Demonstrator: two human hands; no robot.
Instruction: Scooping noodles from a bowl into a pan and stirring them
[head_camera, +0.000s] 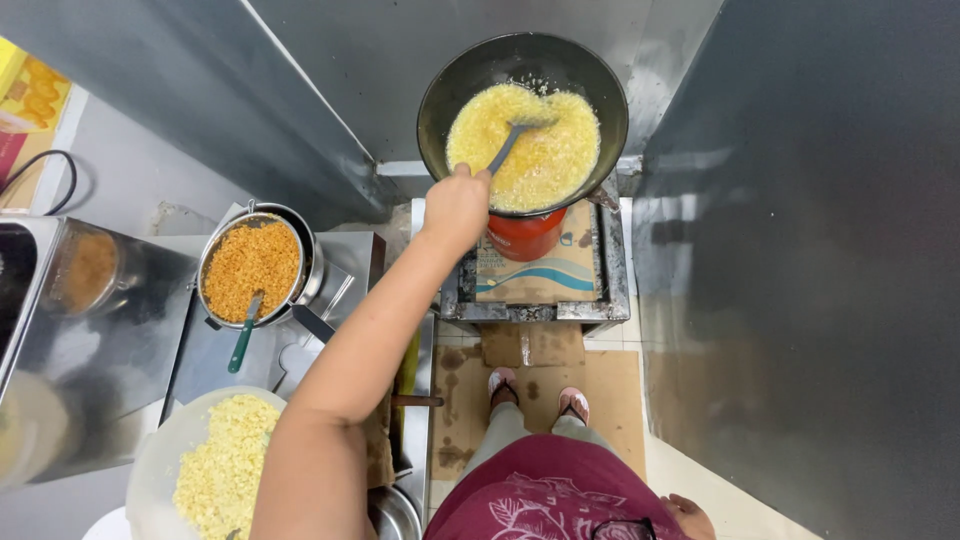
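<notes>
Yellow, foaming food fills the middle of a dark wok (522, 120) that sits on a red burner stand (527, 236) at the far end of a narrow steel-walled nook. From the head camera, the left hand (455, 205) reaches out over the wok's near rim, its fingers wrapped shut around the handle of a metal skimmer (513, 142); the skimmer's head lies sunk in the bubbling yellow mass, near its centre. The left arm stretches from the lower left of the view straight to that rim.

On the steel desk (190, 360) to the left stands a metal strainer pot (252, 268) heaped with orange-brown fried bits, a green-handled tool (243, 335) leaning against its near edge. Nearer the person, a pale bowl (160, 465) holds light yellow crumbled pieces.

Low at the right edge, the right hand (690, 515) hangs by the person's side, only partly in view; its fingers seem loosely curled, though I cannot tell for certain. Cardboard sheets (610, 385) cover the floor under two sandalled feet.
</notes>
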